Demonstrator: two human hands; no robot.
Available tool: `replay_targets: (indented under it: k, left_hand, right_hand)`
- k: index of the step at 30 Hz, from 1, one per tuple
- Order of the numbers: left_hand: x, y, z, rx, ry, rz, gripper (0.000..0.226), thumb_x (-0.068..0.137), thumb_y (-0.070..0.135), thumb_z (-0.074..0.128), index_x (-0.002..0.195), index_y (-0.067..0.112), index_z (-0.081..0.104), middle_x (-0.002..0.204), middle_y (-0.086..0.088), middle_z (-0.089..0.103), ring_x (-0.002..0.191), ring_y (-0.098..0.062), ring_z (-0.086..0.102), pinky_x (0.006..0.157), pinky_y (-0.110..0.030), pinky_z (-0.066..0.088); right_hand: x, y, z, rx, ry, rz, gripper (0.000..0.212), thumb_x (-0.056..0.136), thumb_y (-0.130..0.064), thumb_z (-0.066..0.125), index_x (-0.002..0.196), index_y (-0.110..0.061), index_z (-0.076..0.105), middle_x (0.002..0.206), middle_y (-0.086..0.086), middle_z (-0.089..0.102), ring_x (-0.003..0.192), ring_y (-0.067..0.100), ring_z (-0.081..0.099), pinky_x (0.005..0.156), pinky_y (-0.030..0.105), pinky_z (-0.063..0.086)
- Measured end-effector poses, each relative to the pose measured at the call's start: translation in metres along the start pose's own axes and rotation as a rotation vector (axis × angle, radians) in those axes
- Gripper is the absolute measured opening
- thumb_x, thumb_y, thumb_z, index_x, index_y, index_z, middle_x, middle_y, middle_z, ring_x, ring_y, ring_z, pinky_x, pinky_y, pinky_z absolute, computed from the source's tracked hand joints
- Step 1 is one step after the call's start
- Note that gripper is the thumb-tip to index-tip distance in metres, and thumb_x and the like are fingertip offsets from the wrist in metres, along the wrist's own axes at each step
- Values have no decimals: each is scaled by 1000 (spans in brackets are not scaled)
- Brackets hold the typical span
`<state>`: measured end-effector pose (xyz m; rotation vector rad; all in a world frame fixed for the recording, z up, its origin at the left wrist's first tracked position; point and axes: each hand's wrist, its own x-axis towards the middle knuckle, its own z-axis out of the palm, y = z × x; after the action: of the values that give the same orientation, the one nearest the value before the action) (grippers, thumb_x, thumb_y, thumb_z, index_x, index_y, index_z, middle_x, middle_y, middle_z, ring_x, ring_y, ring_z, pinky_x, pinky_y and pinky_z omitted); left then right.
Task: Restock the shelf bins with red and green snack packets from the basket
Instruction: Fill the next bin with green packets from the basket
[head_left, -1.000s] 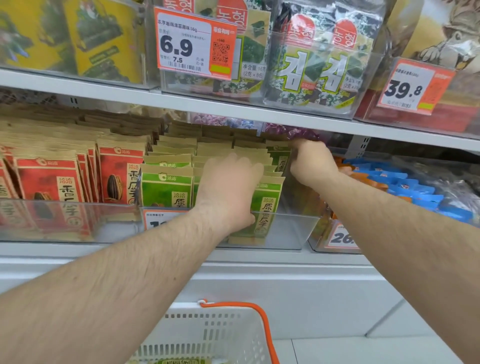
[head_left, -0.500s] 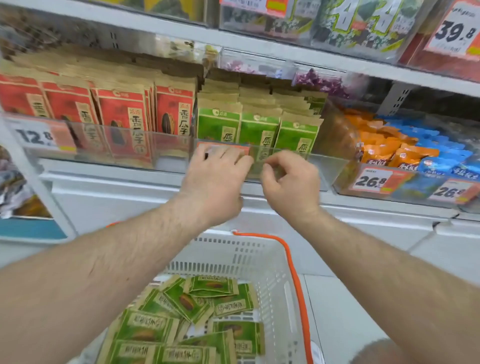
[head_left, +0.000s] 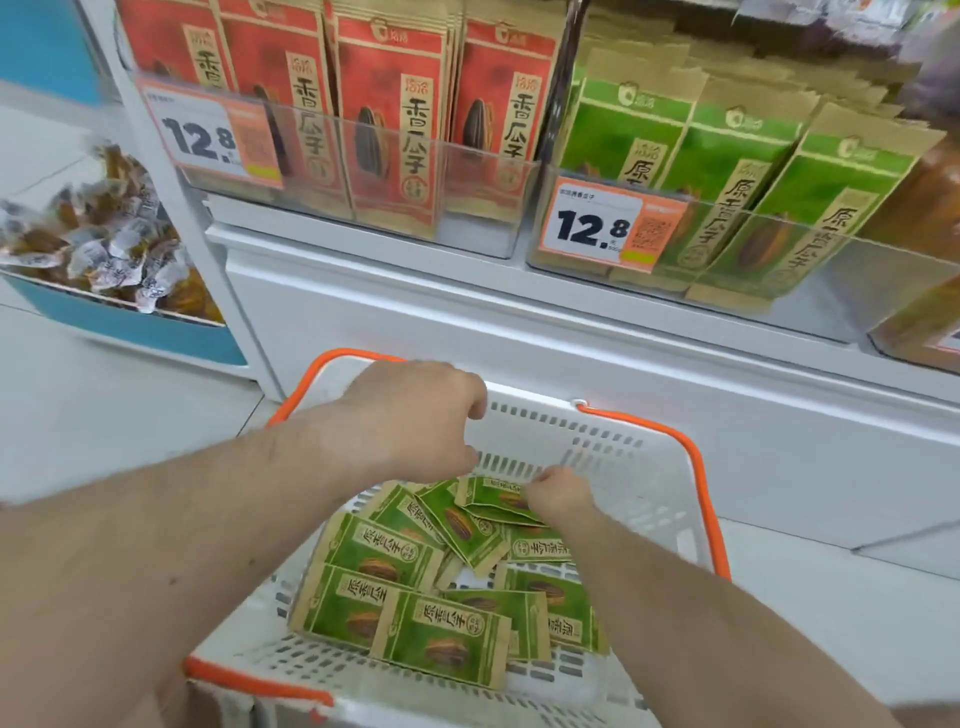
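Observation:
A white basket (head_left: 631, 480) with orange handles sits on the floor below the shelf, with several green snack packets (head_left: 441, 634) lying loose in it. My right hand (head_left: 558, 493) is down inside the basket and pinches the top green packet (head_left: 491, 496) at its edge. Over the basket's far rim hovers my left hand (head_left: 431, 415), fingers loosely curled and holding nothing. On the shelf above, red packets (head_left: 389, 130) stand in a clear bin at the left, and green packets (head_left: 727, 171) stand in the clear bin (head_left: 857, 280) to its right.
A blue tub (head_left: 130, 327) of small wrapped snacks stands at the left on the floor level. Brown-orange packs (head_left: 930, 312) fill the bin at the far right. The white shelf base (head_left: 519, 332) rises right behind the basket. Price tags reading 12.8 hang on both bin fronts.
Both hands have come down from the green bin on the shelf into the basket. My view has tilted down with them, and my right hand has taken hold of a green packet.

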<state>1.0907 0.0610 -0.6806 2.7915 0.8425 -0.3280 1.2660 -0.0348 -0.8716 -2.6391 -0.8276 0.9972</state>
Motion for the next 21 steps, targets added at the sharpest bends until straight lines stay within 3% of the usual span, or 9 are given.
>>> replay_targets:
  k: [1, 3, 5, 6, 9, 12, 15, 18, 21]
  left_hand:
    - [2, -1, 3, 6, -36, 11, 42, 86, 41, 61, 127, 36, 52, 124, 10, 59, 101, -16, 56, 86, -33, 49]
    - [6, -2, 7, 25, -113, 23, 40, 87, 39, 59, 126, 34, 52, 122, 9, 60, 97, -15, 55, 84, -33, 48]
    - [9, -5, 10, 35, -174, 26, 38, 88, 40, 57, 125, 32, 52, 121, 8, 60, 104, -16, 58, 89, -37, 49]
    - [11, -6, 11, 33, -200, 21, 38, 89, 42, 57, 125, 32, 53, 120, 9, 61, 106, -17, 58, 91, -38, 49]
    - [15, -7, 13, 27, -241, 4, 37, 89, 42, 56, 124, 32, 53, 119, 10, 61, 103, -16, 58, 89, -37, 49]
    - [18, -7, 16, 7, -263, -13, 36, 90, 39, 55, 125, 31, 53, 119, 9, 61, 105, -16, 58, 90, -38, 50]
    - [21, -9, 22, -27, -287, -37, 37, 90, 39, 55, 126, 30, 54, 119, 9, 62, 108, -17, 59, 94, -40, 50]
    - [26, -15, 38, -134, -346, -79, 31, 86, 36, 58, 115, 24, 60, 109, 6, 65, 99, -17, 62, 91, -40, 53]
    - [30, -20, 60, -353, -453, -185, 28, 87, 35, 61, 101, 11, 66, 95, -1, 62, 82, -19, 58, 89, -40, 53]
  right_hand:
    - [2, 2, 12, 54, -29, 50, 13, 93, -14, 55, 101, -15, 65, 92, 6, 66, 76, 18, 61, 71, 28, 57]
    - [5, 4, 35, 124, -71, 92, 40, 89, -8, 56, 127, -20, 57, 98, 3, 64, 77, 16, 64, 61, 26, 57]
    - [6, 8, 52, 8, -115, 44, 63, 89, -6, 56, 147, -23, 39, 96, -1, 57, 73, 12, 60, 51, 21, 50]
    - [6, 9, 57, -127, -103, 8, 63, 91, -7, 56, 149, -23, 35, 94, -2, 55, 72, 10, 56, 50, 20, 45]
    - [7, 7, 62, -557, 20, -103, 50, 92, -9, 57, 139, -16, 43, 113, 4, 61, 94, 20, 60, 70, 30, 50]
    - [23, 8, 65, -832, 80, -217, 52, 89, -16, 62, 138, -11, 43, 136, 14, 50, 117, 30, 56, 97, 43, 46]
    - [34, 5, 65, -978, 79, -352, 34, 93, -21, 59, 126, -12, 59, 120, 11, 59, 103, 28, 60, 96, 45, 45]
    - [25, -1, 57, -990, 43, -430, 18, 93, -18, 60, 108, -15, 69, 107, 7, 61, 85, 23, 61, 94, 44, 46]
    - [7, -16, 32, -849, 66, -439, 17, 90, -10, 57, 102, -14, 68, 98, 5, 62, 74, 21, 53, 76, 33, 46]
